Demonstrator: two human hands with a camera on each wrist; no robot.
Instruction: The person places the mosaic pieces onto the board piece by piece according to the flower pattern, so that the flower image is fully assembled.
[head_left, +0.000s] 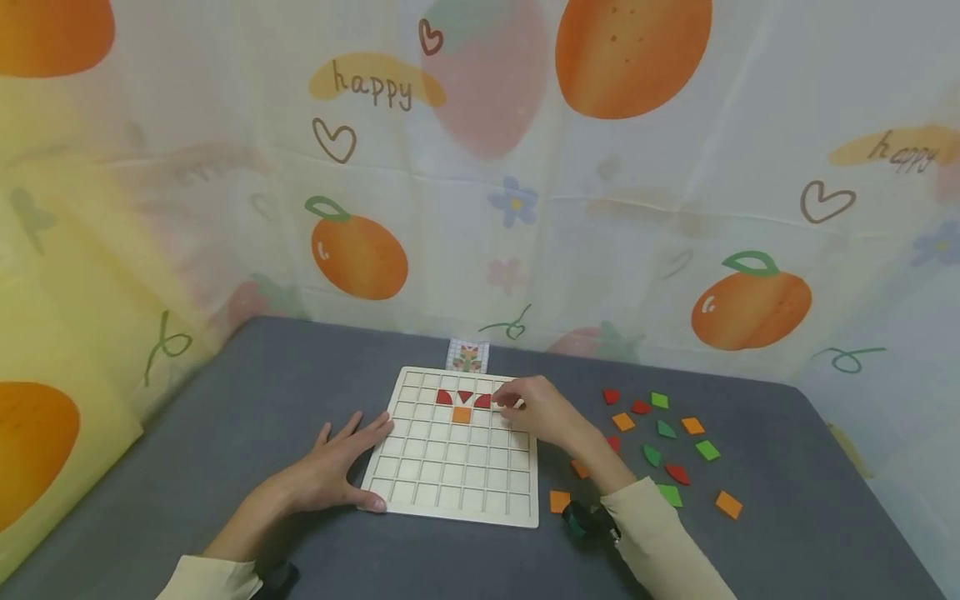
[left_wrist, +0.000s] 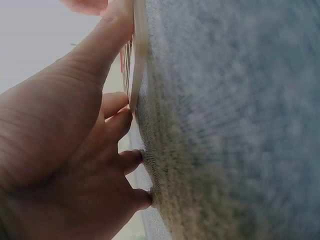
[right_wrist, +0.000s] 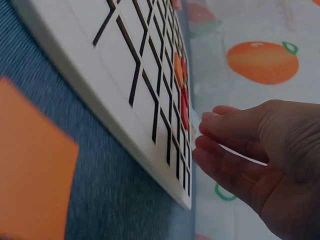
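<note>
A white grid board (head_left: 450,475) lies on the dark table. In its upper rows sit an orange square (head_left: 461,415), a red triangle (head_left: 465,397) and two red rounded pieces, one on the left (head_left: 444,397) and one on the right (head_left: 482,401). My left hand (head_left: 330,467) is spread along the board's left edge, thumb at the near corner and fingertips at the side. My right hand (head_left: 543,410) hovers over the board's upper right, fingers loosely bent beside the right red piece. Between thumb and fingers (right_wrist: 210,125) no piece shows in the right wrist view.
Right of the board, loose pieces lie scattered: red, orange (head_left: 729,504), light green (head_left: 707,450) and dark green (head_left: 652,455). My right forearm partly covers some. A small patterned card (head_left: 467,356) lies behind the board, before a fruit-printed curtain (head_left: 480,250).
</note>
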